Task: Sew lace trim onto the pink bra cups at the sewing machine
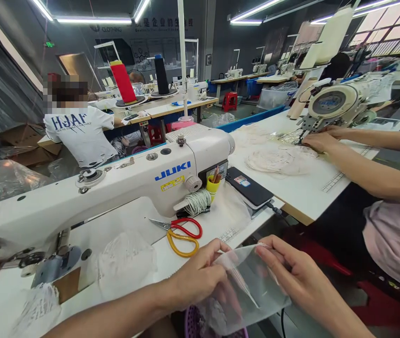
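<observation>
Both hands hold a piece of sheer white fabric (pixel 270 288) in front of my body, above a purple basket (pixel 190 324). My left hand (pixel 198 272) pinches its left upper edge, with fingers partly behind the cloth. At the other side, my right hand (pixel 291 270) grips the upper edge between thumb and fingers. A narrow folded strip shows in the middle of the fabric. Scissors (pixel 182 234) with one red and one yellow handle lie on the table just beyond my left hand. More sheer white fabric (pixel 127 260) lies by the sewing machine.
A white JUKI sewing machine (pixel 143 173) spans the table. Near it are a cord bundle (pixel 197 202), a yellow cup (pixel 213 185) and a black phone-like device (pixel 249 187). On the right, a co-worker's arms (pixel 355 159) reach to another machine (pixel 337 101); another person (pixel 80 126) sits at far left.
</observation>
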A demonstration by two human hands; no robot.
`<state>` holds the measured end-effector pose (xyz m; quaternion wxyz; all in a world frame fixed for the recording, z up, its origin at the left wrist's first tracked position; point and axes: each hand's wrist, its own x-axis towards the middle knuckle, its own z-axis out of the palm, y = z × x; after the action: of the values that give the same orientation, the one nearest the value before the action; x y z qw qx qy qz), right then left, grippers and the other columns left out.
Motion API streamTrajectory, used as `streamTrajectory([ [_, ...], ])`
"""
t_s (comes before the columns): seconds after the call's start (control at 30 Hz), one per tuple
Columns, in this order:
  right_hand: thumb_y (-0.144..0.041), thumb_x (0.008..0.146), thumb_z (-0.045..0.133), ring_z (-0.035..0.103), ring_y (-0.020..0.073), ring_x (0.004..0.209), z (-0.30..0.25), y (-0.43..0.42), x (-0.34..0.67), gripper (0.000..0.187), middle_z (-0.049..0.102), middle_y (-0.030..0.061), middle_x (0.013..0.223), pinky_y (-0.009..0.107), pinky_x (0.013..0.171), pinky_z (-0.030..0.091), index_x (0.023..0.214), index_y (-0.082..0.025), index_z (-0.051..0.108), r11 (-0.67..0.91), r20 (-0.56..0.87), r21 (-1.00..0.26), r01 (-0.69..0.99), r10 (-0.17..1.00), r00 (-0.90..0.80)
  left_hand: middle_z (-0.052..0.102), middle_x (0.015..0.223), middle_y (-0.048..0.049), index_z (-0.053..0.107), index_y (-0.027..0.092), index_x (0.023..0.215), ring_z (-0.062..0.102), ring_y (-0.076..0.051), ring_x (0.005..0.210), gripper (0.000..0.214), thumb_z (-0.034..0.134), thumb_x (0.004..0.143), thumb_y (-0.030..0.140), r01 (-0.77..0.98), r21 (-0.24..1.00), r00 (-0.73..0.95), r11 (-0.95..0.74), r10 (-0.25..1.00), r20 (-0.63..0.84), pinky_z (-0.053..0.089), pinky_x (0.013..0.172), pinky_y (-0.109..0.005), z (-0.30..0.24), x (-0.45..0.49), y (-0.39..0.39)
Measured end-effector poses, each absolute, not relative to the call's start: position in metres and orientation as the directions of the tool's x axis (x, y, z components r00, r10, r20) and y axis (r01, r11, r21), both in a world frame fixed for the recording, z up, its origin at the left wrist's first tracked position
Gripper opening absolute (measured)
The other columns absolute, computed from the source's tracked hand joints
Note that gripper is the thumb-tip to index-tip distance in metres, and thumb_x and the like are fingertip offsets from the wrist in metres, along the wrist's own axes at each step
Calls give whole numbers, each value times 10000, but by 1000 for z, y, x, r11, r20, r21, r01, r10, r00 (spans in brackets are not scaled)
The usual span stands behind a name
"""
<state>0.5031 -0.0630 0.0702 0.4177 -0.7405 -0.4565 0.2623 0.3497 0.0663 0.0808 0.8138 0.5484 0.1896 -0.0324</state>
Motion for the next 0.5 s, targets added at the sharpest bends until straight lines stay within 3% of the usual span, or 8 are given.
streamTrajectory([
  [0.1,-553,881,387,287,101,411,71,-63,503,401,317,-66,473,220,370,229,672,-220,467,-245,-12,-858,452,888,460,593,865,-27,442,183,1050,575,-87,501,392,595,705,291,247,901,915,357,220,-338,414,396,-165,75,350,68],
  [0.2,-555,879,393,267,100,418,72,-61,503,410,296,-67,479,218,368,216,645,-222,446,-249,-21,-858,448,891,453,554,662,21,473,147,1112,519,-76,389,415,557,783,385,254,915,915,312,230,-332,390,347,-157,68,350,69],
  [0.37,-515,906,379,283,103,443,68,-62,500,398,285,-69,505,212,389,246,641,-221,413,-217,18,-842,495,904,427,531,496,32,511,114,1054,487,-97,329,423,481,827,469,282,923,910,263,231,-344,314,302,-145,59,345,69],
  [0.5,-454,921,396,364,113,473,61,-67,500,373,371,-55,523,202,413,292,631,-219,415,-186,74,-766,616,925,372,462,422,64,542,117,944,387,-61,320,297,460,831,379,330,936,890,121,289,-352,262,329,-130,56,340,74],
])
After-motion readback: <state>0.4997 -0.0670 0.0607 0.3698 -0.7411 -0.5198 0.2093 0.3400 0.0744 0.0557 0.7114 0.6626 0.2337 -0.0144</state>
